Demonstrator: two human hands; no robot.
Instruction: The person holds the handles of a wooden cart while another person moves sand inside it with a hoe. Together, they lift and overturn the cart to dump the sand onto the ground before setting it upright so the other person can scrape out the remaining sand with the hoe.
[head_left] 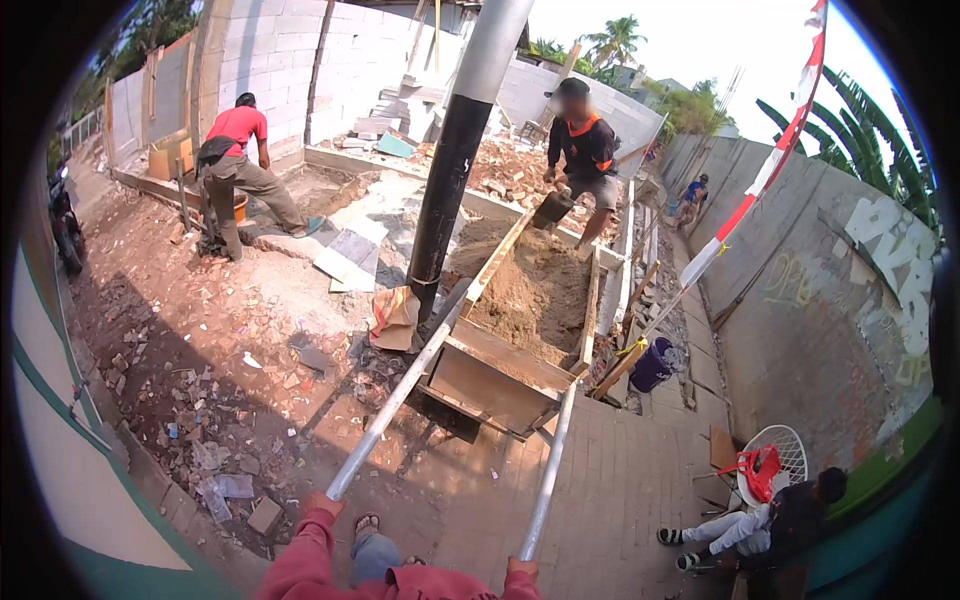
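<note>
My left hand (pixel 321 503) is wrapped round the end of the left metal handle (pixel 385 418) of a handcart. In my right hand (pixel 522 569) is the end of the right handle (pixel 549 482); the sleeve partly hides its fingers. Both handles run forward to the cart's wooden box (pixel 497 385), whose raised board sides stand around a load of sand (pixel 540 290). At the far end a co-worker (pixel 583 140) bends over the sand, holding a dark shovel or bucket-like tool (pixel 553 208) low over it.
A black and silver pole (pixel 447 180) stands close to the cart's left side, with a torn paper sack (pixel 396 318) at its foot. Rubble (pixel 200 400) covers the left ground. A dark bucket (pixel 655 365) is at right. One person (pixel 770 525) sits lower right; another (pixel 235 160) bends at left.
</note>
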